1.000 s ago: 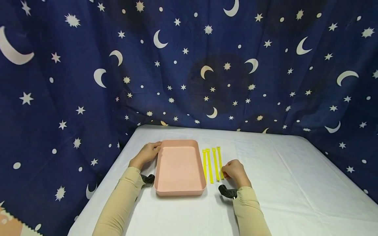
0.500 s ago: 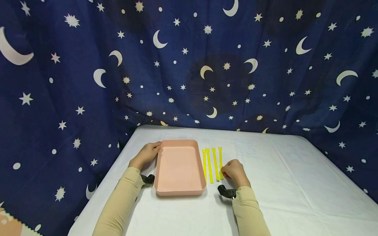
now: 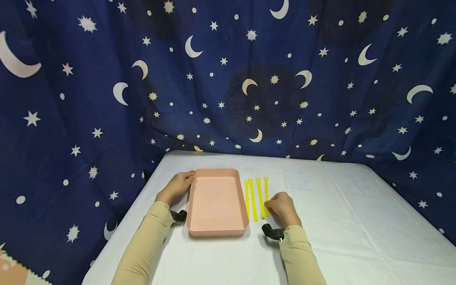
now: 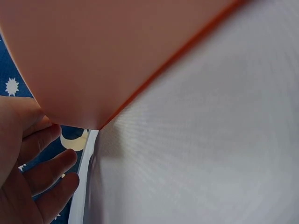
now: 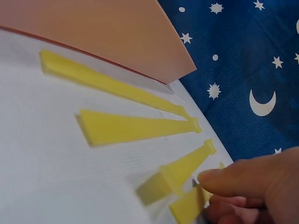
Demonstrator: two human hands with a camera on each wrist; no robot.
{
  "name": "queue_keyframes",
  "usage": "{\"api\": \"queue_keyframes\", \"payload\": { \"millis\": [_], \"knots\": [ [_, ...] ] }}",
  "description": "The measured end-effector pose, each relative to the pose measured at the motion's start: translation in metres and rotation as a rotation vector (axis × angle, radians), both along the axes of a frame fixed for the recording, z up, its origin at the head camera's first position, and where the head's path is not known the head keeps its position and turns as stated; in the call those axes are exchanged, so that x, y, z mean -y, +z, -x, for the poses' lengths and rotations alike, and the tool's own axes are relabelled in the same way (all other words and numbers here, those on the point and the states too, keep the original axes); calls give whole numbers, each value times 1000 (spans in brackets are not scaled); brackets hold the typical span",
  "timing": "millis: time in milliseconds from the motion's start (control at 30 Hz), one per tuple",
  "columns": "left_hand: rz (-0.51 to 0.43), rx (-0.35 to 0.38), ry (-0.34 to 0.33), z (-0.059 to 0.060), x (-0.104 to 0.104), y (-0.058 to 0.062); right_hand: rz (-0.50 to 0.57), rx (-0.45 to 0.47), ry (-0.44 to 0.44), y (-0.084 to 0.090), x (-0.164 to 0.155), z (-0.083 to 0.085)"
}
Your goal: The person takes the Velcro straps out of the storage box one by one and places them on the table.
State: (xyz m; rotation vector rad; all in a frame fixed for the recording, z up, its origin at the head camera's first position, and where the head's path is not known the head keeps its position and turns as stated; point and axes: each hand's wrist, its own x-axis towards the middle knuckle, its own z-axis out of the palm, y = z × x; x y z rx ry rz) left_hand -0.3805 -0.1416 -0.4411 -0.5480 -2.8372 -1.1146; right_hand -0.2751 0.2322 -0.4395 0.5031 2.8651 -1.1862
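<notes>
In the head view, my left hand (image 3: 176, 186) rests at the far left corner of a shallow pink tray (image 3: 217, 234). Its fingertips touch the rim, while the other fingers lie relaxed in the left wrist view. Several flat yellow cable ties with slotted heads lie lengthwise side by side, right of the tray. My right hand (image 3: 284, 206) pinches the near part of the rightmost cable tie (image 3: 266, 190) between thumb and fingers. Close beside it lies another cable tie (image 3: 259, 194). The fingers partly hide the pinched tie in the right wrist view.
White cloth covers the table (image 3: 356, 221), which stretches away to the right and toward the front. A dark blue curtain (image 3: 221, 95) with moons and stars hangs behind and at the left. Each wrist carries a black mount (image 3: 273, 232).
The rightmost cable tie's head has shifted slightly right, so it now lies straighter. My right hand has edged slightly left. The left hand and tray have stayed still.
</notes>
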Motion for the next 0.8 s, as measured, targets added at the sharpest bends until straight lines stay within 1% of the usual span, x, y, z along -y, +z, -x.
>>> {"api": "queue_keyframes", "payload": {
  "millis": [100, 167, 333, 467, 633, 800],
  "knots": [
    [-11, 27, 7, 1, 0, 0, -5, 7, -3, 1, 1, 1],
    [-12, 32, 10, 1, 1, 0, -13, -2, -4, 1, 1, 1],
    [1, 14, 5, 2, 0, 0, -24, -8, -13, 0, 2, 1],
    [3, -3, -5, -1, -1, 2, -22, -3, -18, 0, 2, 0],
    [-4, 8, -7, -3, -1, 3, -21, -7, -16, 0, 2, -1],
    [-4, 12, -6, -2, 0, 3, -26, -13, -18, 0, 1, 0]
  ]
}}
